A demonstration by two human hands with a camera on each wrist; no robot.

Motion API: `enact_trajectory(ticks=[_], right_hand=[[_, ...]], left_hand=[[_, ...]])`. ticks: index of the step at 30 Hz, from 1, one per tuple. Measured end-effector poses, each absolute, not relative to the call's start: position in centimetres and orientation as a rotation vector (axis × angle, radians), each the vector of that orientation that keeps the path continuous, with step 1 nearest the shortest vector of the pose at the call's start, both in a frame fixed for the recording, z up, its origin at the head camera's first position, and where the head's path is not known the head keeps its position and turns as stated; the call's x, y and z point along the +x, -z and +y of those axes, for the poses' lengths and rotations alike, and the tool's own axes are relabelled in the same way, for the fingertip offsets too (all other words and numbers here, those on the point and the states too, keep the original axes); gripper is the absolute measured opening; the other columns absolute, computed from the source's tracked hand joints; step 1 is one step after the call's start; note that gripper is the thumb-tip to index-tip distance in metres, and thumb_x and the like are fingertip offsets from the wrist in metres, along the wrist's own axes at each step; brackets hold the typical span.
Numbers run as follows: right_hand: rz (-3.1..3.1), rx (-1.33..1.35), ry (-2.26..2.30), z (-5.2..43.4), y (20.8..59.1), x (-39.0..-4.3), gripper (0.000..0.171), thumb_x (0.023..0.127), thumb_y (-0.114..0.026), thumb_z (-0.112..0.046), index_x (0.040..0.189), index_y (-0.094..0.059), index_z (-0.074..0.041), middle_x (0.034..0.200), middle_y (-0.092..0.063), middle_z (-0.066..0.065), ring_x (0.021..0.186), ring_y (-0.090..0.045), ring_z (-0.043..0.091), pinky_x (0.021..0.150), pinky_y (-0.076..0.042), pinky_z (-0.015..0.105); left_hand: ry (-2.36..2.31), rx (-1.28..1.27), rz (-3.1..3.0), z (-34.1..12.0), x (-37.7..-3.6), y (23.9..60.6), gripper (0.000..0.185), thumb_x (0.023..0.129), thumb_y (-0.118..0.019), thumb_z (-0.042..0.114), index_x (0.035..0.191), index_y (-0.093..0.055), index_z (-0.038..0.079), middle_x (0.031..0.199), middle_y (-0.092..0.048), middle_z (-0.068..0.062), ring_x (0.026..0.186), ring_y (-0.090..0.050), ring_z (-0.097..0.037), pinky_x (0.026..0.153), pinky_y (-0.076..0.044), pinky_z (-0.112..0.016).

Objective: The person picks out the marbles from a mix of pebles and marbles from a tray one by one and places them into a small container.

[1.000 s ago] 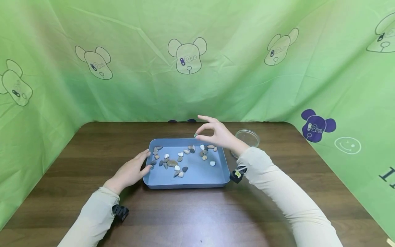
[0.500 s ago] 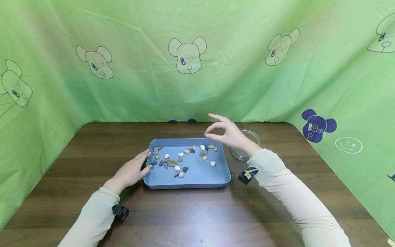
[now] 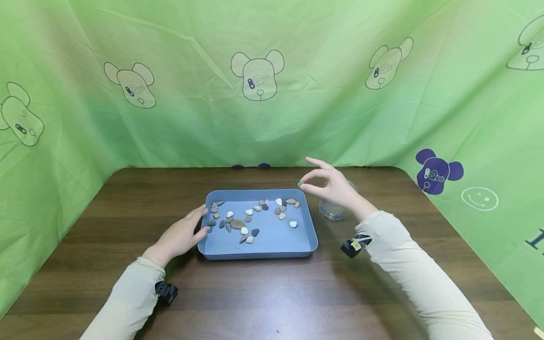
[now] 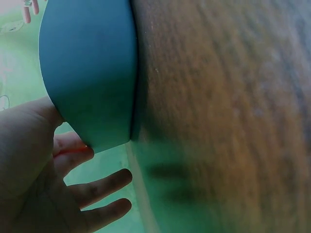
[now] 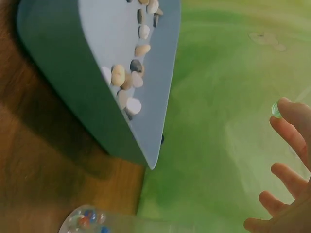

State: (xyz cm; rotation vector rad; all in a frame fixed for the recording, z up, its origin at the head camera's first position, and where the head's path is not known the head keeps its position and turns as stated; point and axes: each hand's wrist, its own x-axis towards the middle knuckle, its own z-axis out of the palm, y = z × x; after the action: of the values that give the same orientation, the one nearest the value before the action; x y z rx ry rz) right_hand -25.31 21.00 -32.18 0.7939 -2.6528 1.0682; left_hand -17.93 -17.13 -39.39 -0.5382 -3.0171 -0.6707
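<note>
A small greenish bead (image 3: 300,182) is pinched between thumb and forefinger of the right hand (image 3: 335,189), with the other fingers fanned out loose. It's held up in the air, just past the tray's far right corner and right next to the jar (image 3: 333,211). In the right wrist view the bead (image 5: 276,109) shows at the fingertip, pretty tiny and see-through.

The left hand (image 3: 180,236) is laid flat against the left side of the tray (image 3: 272,245), fingers mostly straight, thumb up near the rim. Nothing is really gripped there, just touched; the same is seen in the left wrist view, where the palm (image 4: 29,160) sits against the tray wall (image 4: 87,73).

A scatter of pebbles (image 3: 250,218) is spread in the tray, mostly toward the far half, in white, tan and grey. A few coloured beads can be made out at the bottom of the jar (image 5: 87,221).

Everything is set on a dark wood table (image 3: 272,293), boxed in by a green cloth (image 3: 191,118) printed with bear outlines.
</note>
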Motion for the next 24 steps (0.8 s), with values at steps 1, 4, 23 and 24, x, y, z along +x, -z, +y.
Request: enact_trajectory(ticks=[1,4,23,24], right_hand=[[-2.656,0.785,-1.063,21.2,32.2,-25.3,0.012,0.082,-0.071,-0.019,0.093,-0.072,-0.014,0.149,-0.038,0.009,0.131,-0.041,0.033,0.097,-0.043,0.042],[-2.656,0.759,-1.045,21.8,32.3,-25.3,0.012,0.082,-0.071,-0.019,0.093,-0.072,-0.014,0.148,-0.039,0.009,0.128,-0.045,0.031,0.078,-0.047,0.028],[-2.637,0.546,-1.124,25.8,33.5,-25.6,0.018,0.083,-0.07,-0.021,0.095,-0.071,-0.007,0.148,-0.038,0.012,0.137,-0.033,0.039,0.099,-0.041,0.057],[-2.638,0.533,-1.128,26.0,33.6,-25.6,0.019,0.083,-0.07,-0.021,0.095,-0.071,-0.006,0.148,-0.038,0.013,0.137,-0.033,0.039,0.1,-0.041,0.056]], left_hand=[[0.673,-0.537,-3.017,-17.1,-17.9,39.4,0.053,0.094,-0.051,0.024,0.138,-0.04,-0.002,0.148,-0.034,-0.021,0.133,-0.04,-0.037,0.106,-0.037,-0.051],[0.674,-0.537,-3.016,-17.2,-17.9,39.4,0.053,0.094,-0.051,0.024,0.138,-0.04,-0.002,0.148,-0.034,-0.021,0.132,-0.04,-0.038,0.106,-0.037,-0.051],[0.695,-0.527,-3.037,-17.2,-17.8,39.2,0.054,0.094,-0.05,0.026,0.14,-0.038,-0.001,0.149,-0.033,-0.021,0.133,-0.039,-0.038,0.106,-0.036,-0.052],[0.695,-0.528,-3.037,-17.2,-17.8,39.2,0.054,0.094,-0.05,0.026,0.14,-0.038,-0.002,0.149,-0.033,-0.021,0.133,-0.039,-0.038,0.106,-0.036,-0.052]])
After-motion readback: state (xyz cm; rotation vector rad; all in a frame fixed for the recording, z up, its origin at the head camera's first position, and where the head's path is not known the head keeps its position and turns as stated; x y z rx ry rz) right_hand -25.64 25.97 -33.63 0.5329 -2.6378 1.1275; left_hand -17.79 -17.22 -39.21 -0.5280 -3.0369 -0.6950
